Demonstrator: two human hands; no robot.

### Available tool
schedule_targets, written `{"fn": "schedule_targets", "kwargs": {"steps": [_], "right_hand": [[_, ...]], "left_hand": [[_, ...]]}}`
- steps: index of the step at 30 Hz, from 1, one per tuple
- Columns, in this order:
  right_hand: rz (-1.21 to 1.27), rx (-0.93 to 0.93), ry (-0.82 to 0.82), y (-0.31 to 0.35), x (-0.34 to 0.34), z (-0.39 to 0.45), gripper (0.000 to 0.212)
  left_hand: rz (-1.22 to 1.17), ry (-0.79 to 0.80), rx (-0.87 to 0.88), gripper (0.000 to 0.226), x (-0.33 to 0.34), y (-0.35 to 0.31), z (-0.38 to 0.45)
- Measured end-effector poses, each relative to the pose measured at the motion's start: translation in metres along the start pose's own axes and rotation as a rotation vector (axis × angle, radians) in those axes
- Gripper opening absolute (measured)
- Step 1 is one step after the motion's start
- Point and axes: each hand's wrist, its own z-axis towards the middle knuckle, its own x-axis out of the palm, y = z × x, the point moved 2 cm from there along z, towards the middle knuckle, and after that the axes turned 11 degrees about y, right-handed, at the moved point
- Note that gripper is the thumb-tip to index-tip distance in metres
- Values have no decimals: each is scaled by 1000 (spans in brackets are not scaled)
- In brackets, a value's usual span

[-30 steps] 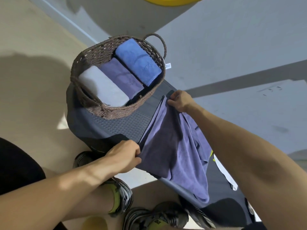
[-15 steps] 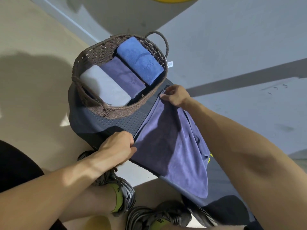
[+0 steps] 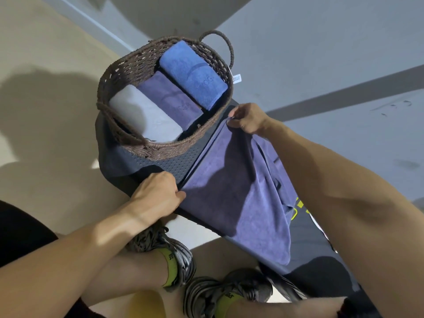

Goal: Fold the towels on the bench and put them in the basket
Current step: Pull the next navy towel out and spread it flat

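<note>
Towel: dark purple microfibre towel (image 3: 231,196) spread on the dark padded bench (image 3: 165,164), trailing toward 5 o'clock.
Left hand (image 3: 158,196): fingers pinch the near corner.
Right hand (image 3: 246,119): fingers pinch the far corner, just beside the basket.
Basket: brown woven basket (image 3: 160,149) at 11 o'clock, holding folded grey (image 3: 146,115), purple (image 3: 169,97) and blue (image 3: 192,72) towels.
Around: grey trainers (image 3: 181,260) at 6 o'clock.
</note>
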Motion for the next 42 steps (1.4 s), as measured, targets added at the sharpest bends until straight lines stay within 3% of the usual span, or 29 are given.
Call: {"fn": "schedule_targets", "kwargs": {"steps": [4,7,9,11,13,17,21,30,33,35,37,39,42], "right_hand": [[192,-32,69,0,-12,-6,20],[278,-14,124,-2,-15,-6,32],[301,-29,102,-5,-16,-6,27],[296,-70,75,-7,-15,-4,11],[288,-77,47,-9,-12,1,12],[171,-61,-46,-9,-4,10,44],[-125,-78,-91,-7,1,15,62],[-388,-151,-86,1,2,15,49],[-243,-107,-143,-5,-3,8,50],[-210,-47,-45,-12,-9,-2,57],[-269,-12,6,-19,-13,-9,43],[-235,-13,-43,-25,-14,-13,26],[-163,-18,-82,-27,-11,-13,18]], "left_hand": [[-158,37,-23,33,-2,4,2],[-444,65,-78,11,3,8,3],[-530,72,-64,17,4,12,5],[-503,88,-43,14,5,17,9],[-452,104,-31,10,5,19,12],[-419,95,-41,13,4,23,15],[-406,71,-62,20,2,27,17],[-303,96,-81,42,3,29,17],[-291,141,-67,37,6,30,19],[-314,153,-72,31,10,33,21],[-333,164,-84,30,12,37,23],[-350,193,-93,30,12,40,25],[-368,237,-105,28,13,43,25]]}}
